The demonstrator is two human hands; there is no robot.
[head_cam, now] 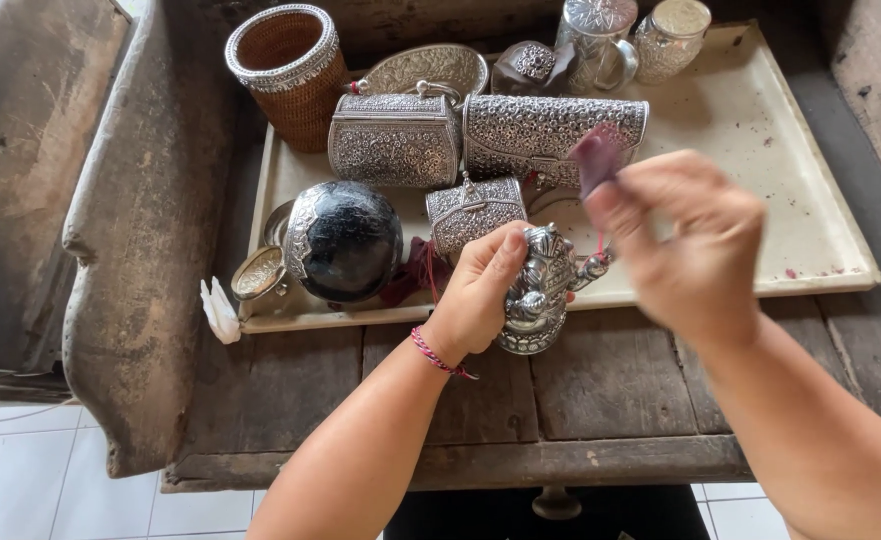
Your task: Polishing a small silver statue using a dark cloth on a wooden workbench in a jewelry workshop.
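— Weathered wooden planks make up the tabletop (600, 385), and a cream tray (760, 130) is set on it. What is kept in the tray?

— Embossed silver boxes (395, 140), a woven basket (288, 70) seen empty, a dark round vessel (345, 240) and lidded jars (668, 38).

— And what is held?

— A small silver figurine (538, 290) is clasped in the closed grip of the left hand (475, 295), over the tray's near edge. A purplish cloth (595, 160) is pinched by the blurred right hand (685, 245).
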